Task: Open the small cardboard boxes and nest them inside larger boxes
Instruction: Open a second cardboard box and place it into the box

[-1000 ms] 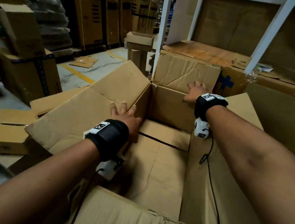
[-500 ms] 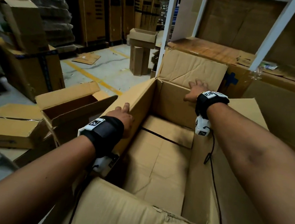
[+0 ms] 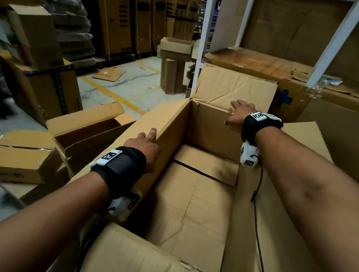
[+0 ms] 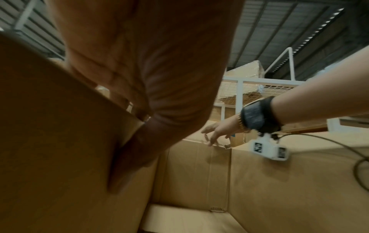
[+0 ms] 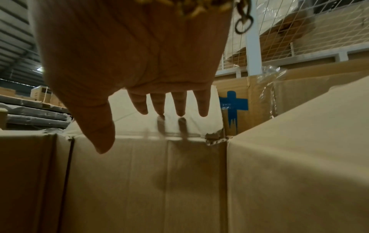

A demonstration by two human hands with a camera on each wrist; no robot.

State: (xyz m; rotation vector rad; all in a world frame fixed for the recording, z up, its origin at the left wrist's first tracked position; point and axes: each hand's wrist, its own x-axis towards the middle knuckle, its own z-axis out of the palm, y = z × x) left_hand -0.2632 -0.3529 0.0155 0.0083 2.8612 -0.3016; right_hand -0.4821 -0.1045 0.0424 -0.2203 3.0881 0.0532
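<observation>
A large open cardboard box (image 3: 199,205) fills the middle of the head view, and nothing lies in it. My left hand (image 3: 144,145) grips its upright left flap (image 3: 166,121); in the left wrist view the thumb (image 4: 129,157) lies inside the wall and the fingers are hidden behind it. My right hand (image 3: 237,113) reaches to the far flap (image 3: 231,85). Its straight, spread fingers (image 5: 179,104) touch that flap just above the fold. A smaller open box (image 3: 89,130) and a closed small box (image 3: 15,157) sit to the left.
A white rack post (image 3: 204,38) stands just behind the far flap. Big cartons (image 3: 342,132) line the right side under the rack. Stacked boxes (image 3: 44,80) stand at the left, and an open box on an upright one (image 3: 173,68) sits on the concrete floor beyond.
The left flap lay folded outward under my left hand; my left hand has lifted it upright, uncovering the smaller open box. My right hand has stayed on the far flap.
</observation>
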